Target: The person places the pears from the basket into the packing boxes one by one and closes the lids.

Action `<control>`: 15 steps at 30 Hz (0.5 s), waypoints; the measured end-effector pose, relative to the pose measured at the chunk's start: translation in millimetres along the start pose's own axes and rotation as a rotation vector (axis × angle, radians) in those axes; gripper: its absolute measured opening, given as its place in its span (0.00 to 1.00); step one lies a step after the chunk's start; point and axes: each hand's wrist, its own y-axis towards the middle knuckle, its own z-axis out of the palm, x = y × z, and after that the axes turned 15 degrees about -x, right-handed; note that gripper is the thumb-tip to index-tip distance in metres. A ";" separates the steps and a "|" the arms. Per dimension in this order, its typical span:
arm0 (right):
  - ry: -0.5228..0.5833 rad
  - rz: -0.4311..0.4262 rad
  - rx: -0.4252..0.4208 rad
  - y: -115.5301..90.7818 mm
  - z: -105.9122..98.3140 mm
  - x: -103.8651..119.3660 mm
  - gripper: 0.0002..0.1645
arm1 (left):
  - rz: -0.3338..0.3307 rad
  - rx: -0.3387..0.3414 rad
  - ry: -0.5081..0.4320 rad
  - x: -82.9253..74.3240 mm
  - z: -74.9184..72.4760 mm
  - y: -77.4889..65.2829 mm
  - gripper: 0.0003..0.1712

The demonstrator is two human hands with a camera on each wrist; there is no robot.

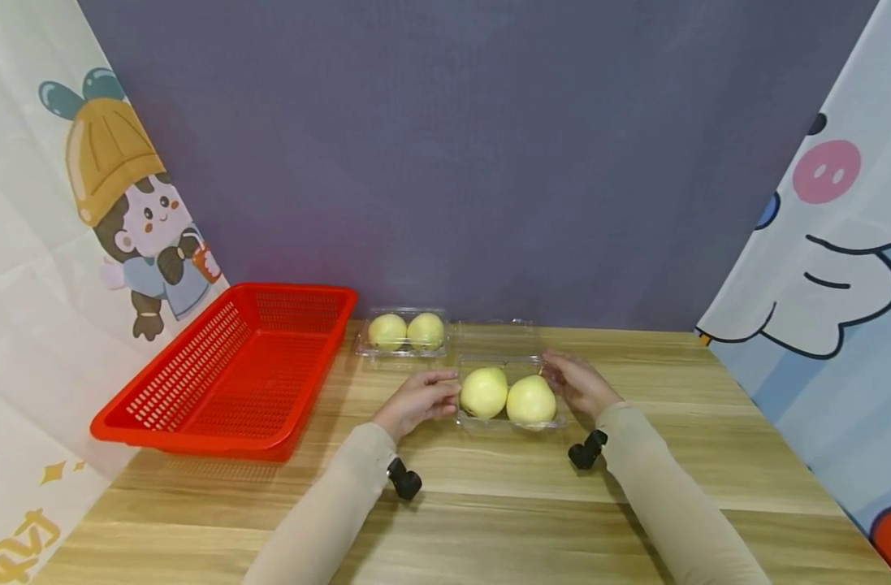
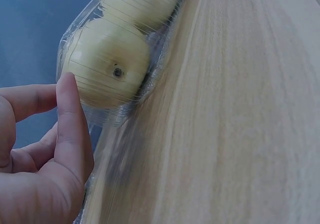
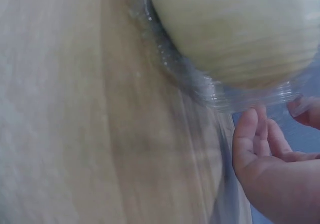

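Two round pale yellow pears (image 1: 484, 392) sit side by side in a clear plastic clamshell box (image 1: 482, 422) on the table, its lid (image 1: 498, 340) folded back behind them. At the box's left end, my left hand (image 1: 421, 398) holds the edge between thumb and fingers. My right hand (image 1: 581, 383) grips the opposite end, its fingertips at the rim. The left wrist view shows the thumb (image 2: 72, 119) overlapping the plastic wall beside a pear (image 2: 107, 59). In the right wrist view, fingers (image 3: 305, 111) meet the ribbed plastic edge under the other pear (image 3: 240, 29).
Behind and to the left stands a second clear box (image 1: 407, 352) with two more pears. A red perforated plastic basket (image 1: 287, 447) occupies the table's left side. The grey-blue backdrop (image 1: 445, 162) rises along the far edge of the wooden table (image 1: 503, 528).
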 end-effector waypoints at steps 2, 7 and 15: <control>0.005 0.001 -0.001 0.7 -0.3 0.1 0.37 | 0.001 -0.002 0.002 -0.3 0.0 0.2 0.29; -0.019 -0.006 -0.007 1.2 -0.6 0.7 0.36 | -0.002 -0.009 0.006 -1.1 0.2 -0.9 0.29; 0.060 -0.001 -0.024 -1.8 -1.5 3.5 0.31 | 0.006 -0.005 -0.005 -2.0 0.9 -2.5 0.30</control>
